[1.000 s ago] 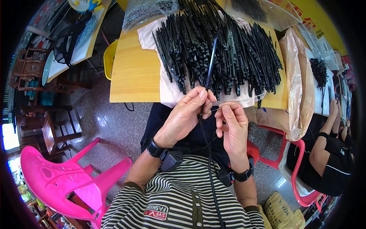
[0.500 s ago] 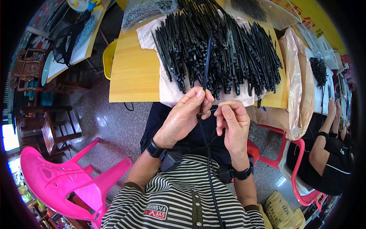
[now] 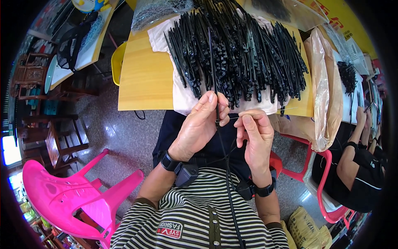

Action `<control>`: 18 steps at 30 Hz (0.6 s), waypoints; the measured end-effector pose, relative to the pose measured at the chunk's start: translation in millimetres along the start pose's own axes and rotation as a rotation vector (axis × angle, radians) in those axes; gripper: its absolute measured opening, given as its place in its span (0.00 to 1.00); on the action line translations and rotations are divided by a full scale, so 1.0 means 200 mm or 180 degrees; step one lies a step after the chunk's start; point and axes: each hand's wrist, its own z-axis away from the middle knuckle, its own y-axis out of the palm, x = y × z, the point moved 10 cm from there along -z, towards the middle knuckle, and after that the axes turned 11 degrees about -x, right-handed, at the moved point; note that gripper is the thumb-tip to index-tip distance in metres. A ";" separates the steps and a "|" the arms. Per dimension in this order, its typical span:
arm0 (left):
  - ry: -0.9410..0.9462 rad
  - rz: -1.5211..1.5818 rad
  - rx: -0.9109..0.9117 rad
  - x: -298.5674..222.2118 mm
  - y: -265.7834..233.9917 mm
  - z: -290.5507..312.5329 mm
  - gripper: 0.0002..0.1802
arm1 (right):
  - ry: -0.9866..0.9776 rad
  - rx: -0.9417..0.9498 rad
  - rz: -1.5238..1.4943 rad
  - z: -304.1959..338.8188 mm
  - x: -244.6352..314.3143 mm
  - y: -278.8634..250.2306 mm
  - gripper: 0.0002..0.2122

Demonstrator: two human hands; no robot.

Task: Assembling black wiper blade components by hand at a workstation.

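My left hand (image 3: pixel 195 129) is closed, with thumb and fingers pinching a thin black strip (image 3: pixel 213 72) that stands up toward the table. Between the fingers of my right hand (image 3: pixel 256 139) is a thin metal wire (image 3: pixel 286 109). Its left end reaches the strip just below my left fingers; I cannot tell whether it loops around or only touches. A black cord (image 3: pixel 229 186) hangs below my left hand and runs down over my striped shirt. Beyond both hands, a large pile of similar black strips (image 3: pixel 244 58) lies on a pale cloth (image 3: pixel 180 93).
The wooden table (image 3: pixel 143 83) carries the pile, with a clear plastic bag (image 3: pixel 155 14) at its back. A brown paper bag (image 3: pixel 321 83) stands at its right edge. A pink plastic chair (image 3: pixel 70 195) is at left. Another person's arm (image 3: pixel 352 153) shows at far right.
The black strip's upper end has tilted left. The wire now sticks out to the right past my right hand, which has shifted slightly right. My left hand stays nearly in place.
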 end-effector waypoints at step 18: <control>0.0045 -0.0002 -0.0047 -0.01 -0.01 0.00 0.16 | 0.0430 -0.0191 -0.0217 -0.01 -0.08 -0.02 0.07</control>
